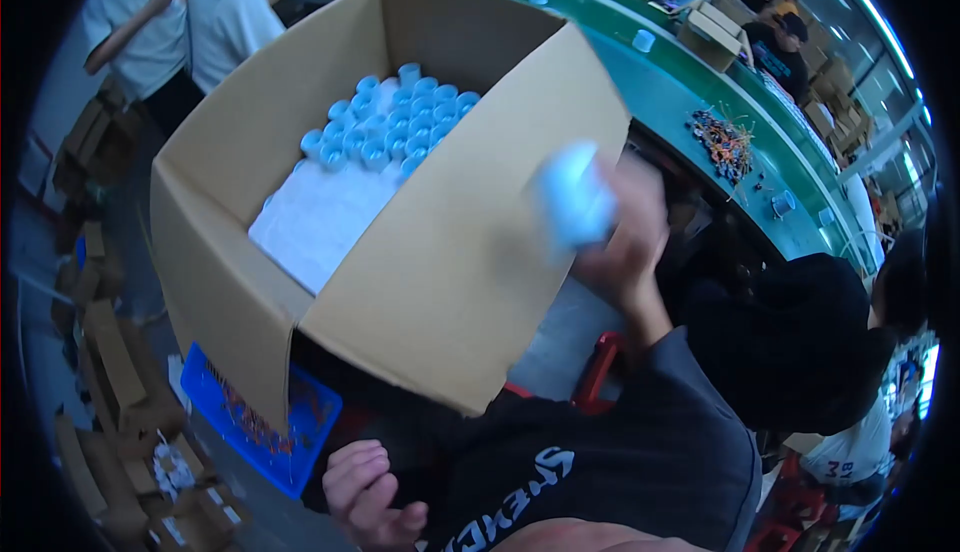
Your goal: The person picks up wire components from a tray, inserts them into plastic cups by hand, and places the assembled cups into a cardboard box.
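My right hand (635, 217) is closed around a light blue cup (575, 197), both smeared by motion, above the near right flap of a large cardboard box (430, 302). Several light blue cups (375, 155) stand in close rows inside the box, toward its far side. They rest on a white sheet (320, 214), whose near part is bare. Low in the view, in front of my dark shirt, my left hand (368, 492) has loosely curled fingers, the thumb apart, and nothing visible in it.
A blue tray (312, 452) of wiry parts lies below the box at left. A green conveyor (665, 92) curves behind and to the right, carrying cups and a heap of small wired parts (722, 144). A person in a black cap (790, 342) is close on my right.
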`<move>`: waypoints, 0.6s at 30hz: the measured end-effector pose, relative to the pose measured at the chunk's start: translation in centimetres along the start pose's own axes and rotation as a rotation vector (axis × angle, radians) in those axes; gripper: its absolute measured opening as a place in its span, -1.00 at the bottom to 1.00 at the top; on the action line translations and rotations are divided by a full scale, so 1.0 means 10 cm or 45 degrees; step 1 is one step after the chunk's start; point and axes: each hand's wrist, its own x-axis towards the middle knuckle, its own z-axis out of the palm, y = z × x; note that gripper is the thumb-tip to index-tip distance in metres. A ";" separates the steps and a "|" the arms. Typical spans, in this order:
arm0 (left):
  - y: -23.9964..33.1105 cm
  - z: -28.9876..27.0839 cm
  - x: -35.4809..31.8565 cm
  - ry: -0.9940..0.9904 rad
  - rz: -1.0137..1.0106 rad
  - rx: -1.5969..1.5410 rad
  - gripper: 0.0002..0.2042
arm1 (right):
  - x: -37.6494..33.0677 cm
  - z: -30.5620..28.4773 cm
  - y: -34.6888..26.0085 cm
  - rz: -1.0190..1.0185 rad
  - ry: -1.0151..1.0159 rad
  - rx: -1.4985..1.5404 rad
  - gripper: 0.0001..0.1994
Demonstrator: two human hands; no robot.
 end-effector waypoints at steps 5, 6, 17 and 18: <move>-0.18 -0.20 -0.65 0.178 -0.907 0.260 -0.67 | 0.36 0.03 2.84 0.787 0.417 -0.379 -0.41; -0.23 -0.14 -0.70 0.321 -1.053 0.439 -0.74 | 0.34 0.06 3.25 0.936 0.302 -0.471 -0.39; -0.21 -0.61 -4.13 0.671 -2.190 0.533 -0.81 | 0.83 1.04 4.51 1.135 0.064 -0.406 -0.23; -0.23 -0.67 -4.20 0.650 -2.162 0.481 -0.81 | 0.86 1.03 4.54 1.154 0.084 -0.407 -0.23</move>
